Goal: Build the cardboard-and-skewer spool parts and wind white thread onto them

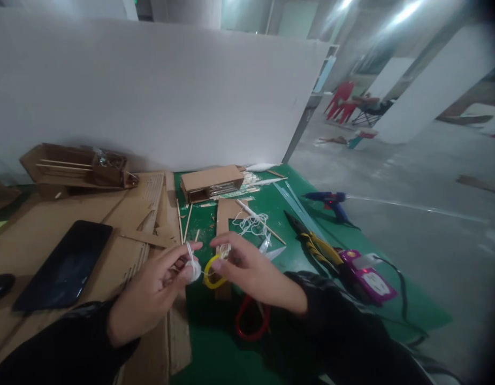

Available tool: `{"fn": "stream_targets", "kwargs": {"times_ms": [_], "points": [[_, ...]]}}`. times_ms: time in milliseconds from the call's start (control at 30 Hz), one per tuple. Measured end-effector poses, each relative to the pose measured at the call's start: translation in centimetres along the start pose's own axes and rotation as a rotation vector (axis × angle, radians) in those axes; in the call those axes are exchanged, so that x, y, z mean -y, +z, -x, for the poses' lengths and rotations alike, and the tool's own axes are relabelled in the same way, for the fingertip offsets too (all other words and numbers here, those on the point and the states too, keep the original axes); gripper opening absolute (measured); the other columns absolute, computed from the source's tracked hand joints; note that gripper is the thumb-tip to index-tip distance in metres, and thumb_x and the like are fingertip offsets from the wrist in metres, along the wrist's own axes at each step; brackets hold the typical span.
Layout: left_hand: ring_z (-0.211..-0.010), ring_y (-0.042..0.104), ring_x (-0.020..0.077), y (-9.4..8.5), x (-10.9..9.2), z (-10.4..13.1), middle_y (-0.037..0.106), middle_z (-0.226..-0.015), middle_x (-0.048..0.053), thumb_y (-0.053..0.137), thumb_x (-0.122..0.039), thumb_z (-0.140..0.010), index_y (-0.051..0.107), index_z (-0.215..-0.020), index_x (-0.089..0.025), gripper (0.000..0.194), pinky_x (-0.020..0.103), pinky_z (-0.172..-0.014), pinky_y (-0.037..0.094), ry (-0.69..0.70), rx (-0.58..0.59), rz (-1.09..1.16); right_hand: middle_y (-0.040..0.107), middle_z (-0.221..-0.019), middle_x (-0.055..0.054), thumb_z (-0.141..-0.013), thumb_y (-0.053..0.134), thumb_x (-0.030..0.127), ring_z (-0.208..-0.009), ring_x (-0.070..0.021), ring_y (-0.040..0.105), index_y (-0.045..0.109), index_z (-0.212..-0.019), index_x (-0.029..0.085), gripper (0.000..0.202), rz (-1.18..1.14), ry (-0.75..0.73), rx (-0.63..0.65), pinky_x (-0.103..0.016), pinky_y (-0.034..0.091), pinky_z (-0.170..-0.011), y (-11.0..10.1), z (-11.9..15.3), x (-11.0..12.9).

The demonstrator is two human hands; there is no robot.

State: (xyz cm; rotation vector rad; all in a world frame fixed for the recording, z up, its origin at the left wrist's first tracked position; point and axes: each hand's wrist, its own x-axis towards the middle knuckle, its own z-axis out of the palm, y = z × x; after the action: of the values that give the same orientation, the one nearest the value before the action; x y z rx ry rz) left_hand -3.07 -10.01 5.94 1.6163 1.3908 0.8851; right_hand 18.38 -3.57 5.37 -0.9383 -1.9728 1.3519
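My left hand (151, 289) is closed around a small round white piece (193, 270) with white string looped over it; its exact kind is unclear. A short run of string crosses from it to my right hand (251, 272), whose thumb and fingers pinch its end. Just beneath the right fingertips lies a yellow ring (209, 280), partly hidden; I cannot tell whether the hand touches it. Scissors with a red handle (252, 338) lie under the right wrist, their blades (274, 253) showing beyond the hand. A loose tangle of white string (253, 223) lies past my fingers.
Cardboard sheets (130, 224) bearing a black phone (66, 262) cover the left side. A cardboard box (213, 182) and thin sticks lie behind my hands. Pliers (315, 246), a blue glue gun (329, 200) and a purple power strip (367, 275) with a cable are at right.
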Motion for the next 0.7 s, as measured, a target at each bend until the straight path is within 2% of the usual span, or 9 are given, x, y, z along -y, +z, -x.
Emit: {"fn": "stream_targets", "kwargs": {"times_ms": [67, 167, 233, 300, 400, 467, 533, 633, 700], "points": [[-0.104, 0.062, 0.0254, 0.6, 0.1, -0.2, 0.062, -0.119, 0.010, 0.052, -0.036, -0.092, 0.052, -0.134, -0.027, 0.044, 0.034, -0.086, 0.052, 0.083, -0.024, -0.189, 0.058, -0.095, -0.002, -0.083, 0.067, 0.041, -0.061, -0.0086, 0.049, 0.060, -0.103, 0.020, 0.030, -0.116, -0.005, 0.058, -0.022, 0.042, -0.054, 1.3, 0.2, 0.5], [-0.112, 0.058, 0.0269, 1.2, 0.2, -0.4, 0.061, -0.123, 0.011, 0.049, -0.032, -0.093, 0.050, -0.137, -0.027, 0.044, 0.036, -0.093, 0.047, 0.190, -0.030, -0.359, 0.057, -0.096, -0.002, -0.079, 0.072, 0.040, -0.067, -0.0100, 0.053, 0.064, -0.095, 0.020, 0.027, -0.187, -0.021, -0.041, -0.022, 0.044, -0.054, 2.8, 0.0, 0.7], [-0.110, 0.059, 0.0259, 1.4, 0.2, -0.5, 0.062, -0.120, 0.011, 0.046, -0.030, -0.094, 0.048, -0.138, -0.027, 0.043, 0.035, -0.092, 0.047, 0.222, -0.015, -0.370, 0.058, -0.096, -0.003, -0.080, 0.071, 0.039, -0.078, -0.0132, 0.057, 0.067, -0.085, 0.020, 0.020, -0.240, -0.068, -0.096, -0.024, 0.048, -0.063, 3.1, -0.2, 0.6], [-0.107, 0.060, 0.0243, 1.3, 0.3, -0.4, 0.063, -0.117, 0.010, 0.049, -0.029, -0.094, 0.052, -0.135, -0.027, 0.041, 0.032, -0.091, 0.047, 0.238, -0.021, -0.342, 0.059, -0.091, -0.003, -0.081, 0.070, 0.039, -0.080, -0.0138, 0.058, 0.068, -0.078, 0.020, 0.020, -0.339, -0.068, -0.102, -0.025, 0.050, -0.065, 2.9, -0.4, 0.3], [-0.100, 0.061, 0.0225, 0.7, 0.5, -0.1, 0.065, -0.110, 0.007, 0.057, -0.027, -0.090, 0.063, -0.124, -0.027, 0.035, 0.029, -0.087, 0.047, 0.241, -0.144, -0.262, 0.058, -0.073, 0.000, -0.086, 0.063, 0.043, -0.059, -0.0099, 0.054, 0.065, -0.082, 0.019, 0.024, -0.547, 0.094, -0.051, -0.019, 0.044, -0.046, 1.9, -0.6, 0.0], [-0.098, 0.062, 0.0222, 0.2, 0.8, 0.1, 0.066, -0.109, 0.007, 0.060, -0.028, -0.088, 0.069, -0.115, -0.027, 0.028, 0.029, -0.087, 0.048, 0.199, -0.269, -0.145, 0.057, -0.069, 0.001, -0.088, 0.057, 0.046, -0.052, -0.0091, 0.052, 0.057, -0.083, 0.019, 0.028, -0.650, 0.181, -0.027, -0.016, 0.039, -0.039, 1.0, -0.7, -0.2], [-0.097, 0.064, 0.0213, -0.1, 1.1, 0.1, 0.068, -0.109, 0.006, 0.063, -0.032, -0.087, 0.072, -0.109, -0.026, 0.025, 0.029, -0.086, 0.049, 0.090, -0.361, 0.083, 0.057, -0.071, 0.001, -0.089, 0.053, 0.047, -0.053, -0.0097, 0.054, 0.050, -0.081, 0.020, 0.028, -0.657, 0.197, -0.041, -0.017, 0.041, -0.039, 0.3, -0.9, -0.4], [-0.087, 0.068, 0.0171, -0.5, 1.3, -0.4, 0.072, -0.098, 0.003, 0.068, -0.040, -0.083, 0.073, -0.104, -0.025, 0.026, 0.025, -0.083, 0.054, -0.064, -0.409, 0.574, 0.056, -0.069, 0.002, -0.089, 0.052, 0.047, -0.050, -0.0092, 0.053, 0.049, -0.079, 0.019, 0.029, -0.531, 0.208, -0.087, -0.016, 0.040, -0.038, -0.8, -1.3, -1.2], [-0.078, 0.068, 0.0139, -0.8, 1.3, -0.8, 0.073, -0.088, 0.002, 0.074, -0.040, -0.077, 0.075, -0.097, -0.022, 0.027, 0.023, -0.079, 0.056, -0.091, -0.430, 0.821, 0.057, -0.066, 0.002, -0.089, 0.054, 0.044, -0.047, -0.0081, 0.051, 0.053, -0.078, 0.018, 0.029, -0.418, 0.220, -0.130, -0.015, 0.035, -0.035, -1.5, -1.6, -2.0]]}}
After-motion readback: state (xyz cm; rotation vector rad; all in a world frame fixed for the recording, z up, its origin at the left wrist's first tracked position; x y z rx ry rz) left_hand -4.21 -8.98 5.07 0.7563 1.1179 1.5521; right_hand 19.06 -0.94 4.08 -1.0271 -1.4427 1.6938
